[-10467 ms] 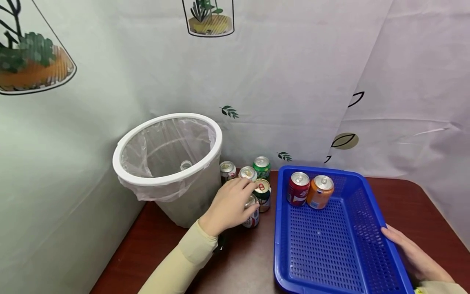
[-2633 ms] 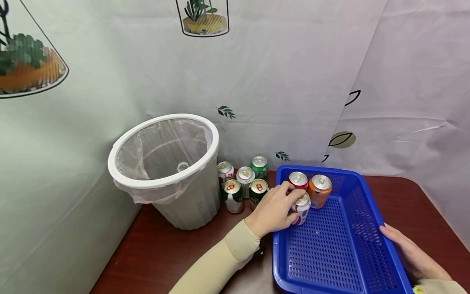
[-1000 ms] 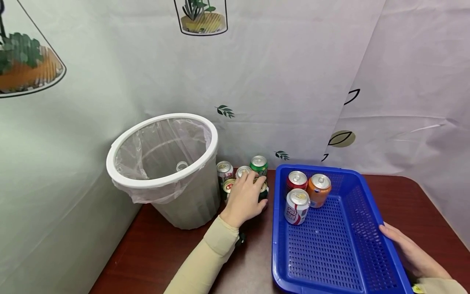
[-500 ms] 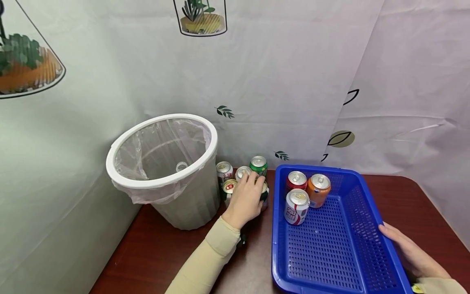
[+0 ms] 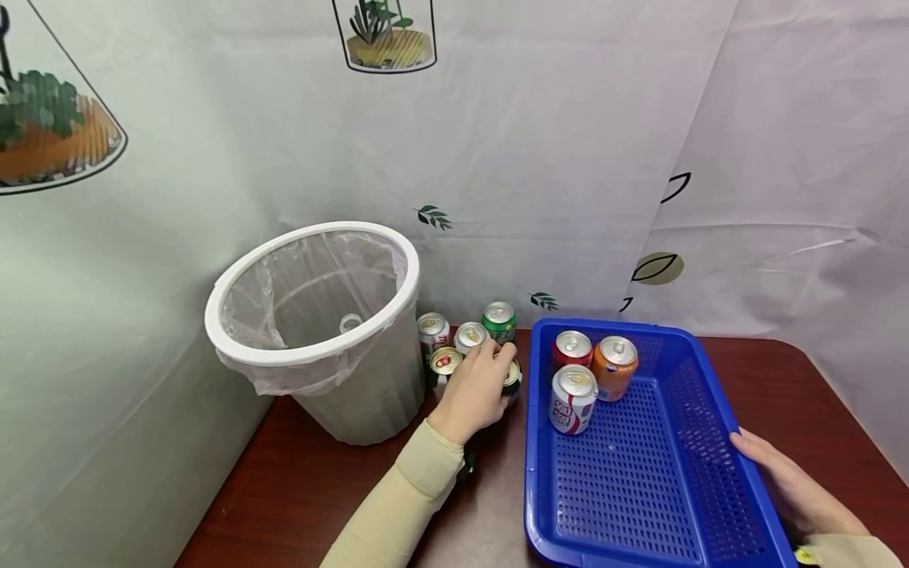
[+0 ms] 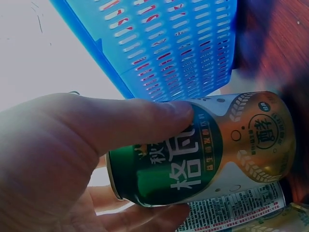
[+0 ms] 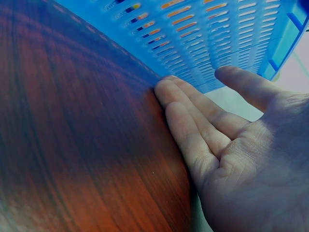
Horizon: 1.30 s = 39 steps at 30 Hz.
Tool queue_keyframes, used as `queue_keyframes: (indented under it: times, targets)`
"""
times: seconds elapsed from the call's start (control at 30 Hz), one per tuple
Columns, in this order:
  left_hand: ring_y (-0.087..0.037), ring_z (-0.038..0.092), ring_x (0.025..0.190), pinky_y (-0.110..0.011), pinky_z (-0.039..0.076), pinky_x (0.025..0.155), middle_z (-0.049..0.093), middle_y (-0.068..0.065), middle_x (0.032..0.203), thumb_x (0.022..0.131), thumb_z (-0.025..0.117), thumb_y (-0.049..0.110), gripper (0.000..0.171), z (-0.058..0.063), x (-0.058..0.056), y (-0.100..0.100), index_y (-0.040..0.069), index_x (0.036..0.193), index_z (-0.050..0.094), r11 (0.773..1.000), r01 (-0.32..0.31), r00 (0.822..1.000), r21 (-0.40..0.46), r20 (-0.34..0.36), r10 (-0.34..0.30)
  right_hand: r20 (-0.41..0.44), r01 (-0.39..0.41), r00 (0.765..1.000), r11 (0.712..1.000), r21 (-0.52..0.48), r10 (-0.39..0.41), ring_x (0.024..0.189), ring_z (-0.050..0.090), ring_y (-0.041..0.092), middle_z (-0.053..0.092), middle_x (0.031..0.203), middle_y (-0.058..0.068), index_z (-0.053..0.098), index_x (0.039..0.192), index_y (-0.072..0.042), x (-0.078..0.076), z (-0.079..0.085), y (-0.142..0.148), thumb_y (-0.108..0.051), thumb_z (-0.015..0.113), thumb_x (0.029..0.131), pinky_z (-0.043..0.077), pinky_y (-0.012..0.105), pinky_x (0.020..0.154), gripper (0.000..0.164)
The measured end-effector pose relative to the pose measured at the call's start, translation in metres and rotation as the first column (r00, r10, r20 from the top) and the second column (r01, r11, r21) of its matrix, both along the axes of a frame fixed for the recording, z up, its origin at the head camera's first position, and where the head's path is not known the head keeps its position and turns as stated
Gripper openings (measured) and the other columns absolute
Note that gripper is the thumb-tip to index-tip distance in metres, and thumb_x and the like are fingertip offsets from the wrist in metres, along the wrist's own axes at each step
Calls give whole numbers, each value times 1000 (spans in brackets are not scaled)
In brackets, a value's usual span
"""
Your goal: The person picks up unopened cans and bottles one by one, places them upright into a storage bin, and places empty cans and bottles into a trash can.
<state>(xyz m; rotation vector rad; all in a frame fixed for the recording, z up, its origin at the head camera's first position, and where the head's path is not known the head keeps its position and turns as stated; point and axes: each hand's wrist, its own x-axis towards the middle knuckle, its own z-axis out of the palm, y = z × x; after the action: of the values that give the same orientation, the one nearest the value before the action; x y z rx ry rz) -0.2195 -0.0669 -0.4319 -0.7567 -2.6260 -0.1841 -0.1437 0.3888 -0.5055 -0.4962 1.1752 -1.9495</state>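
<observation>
My left hand [image 5: 469,398] grips a green-and-gold drink can [image 6: 260,140] at the right front of a cluster of cans. In the left wrist view the thumb lies along its label, with fingers curled round the other side. The hand covers much of this can in the head view. My right hand [image 5: 798,485] rests against the right side of a blue perforated basket [image 5: 618,481], its fingers fairly straight along the wall. Inside the basket stand a dark red can [image 5: 572,347], an orange can [image 5: 615,368] and a white-and-red can [image 5: 573,401].
Beside the held can stand another green-and-gold can [image 5: 445,363], a white can [image 5: 470,336], a green can [image 5: 499,319] and a dark-and-white can [image 5: 433,333]. A lined waste bin [image 5: 355,394] stands left of them on the brown table [image 5: 248,489]. A patterned cloth hangs behind.
My left hand has set the white-and-red can down in the basket, let go and returned to the cluster, where it grips the green-and-gold can. My right hand stays at the basket.
</observation>
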Motion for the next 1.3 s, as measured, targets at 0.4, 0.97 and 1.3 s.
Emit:
queue_keyframes:
  times: [0.4, 0.97, 1.3]
  targets:
    - [-26, 63, 95, -35, 58, 84, 62, -5, 109, 67, 97, 29, 68, 0, 0, -1, 14, 120, 57, 998, 29, 999, -52, -20, -30, 3, 23, 1000, 997, 68, -23, 128, 64, 25, 63, 143, -5, 46, 148, -52, 1, 2, 4, -30, -1, 111, 54, 48, 104, 64]
    - [-28, 64, 97, -37, 60, 80, 66, -4, 109, 64, 98, 30, 67, 0, 2, 3, 16, 116, 59, 997, 29, 998, -76, -45, -33, -40, 17, 999, 1000, -2, -17, 128, 64, 25, 63, 145, 2, 45, 154, -42, 0, -1, -2, -24, -1, 110, 53, 47, 105, 66]
    - [-25, 64, 99, -36, 58, 89, 66, -3, 108, 64, 97, 28, 64, 0, -1, -1, 17, 116, 60, 995, 69, 997, -69, -25, -71, -30, 37, 999, 998, 53, -35, 127, 65, 23, 64, 143, -3, 46, 151, -48, 1, -1, 3, -26, -1, 111, 54, 45, 104, 65]
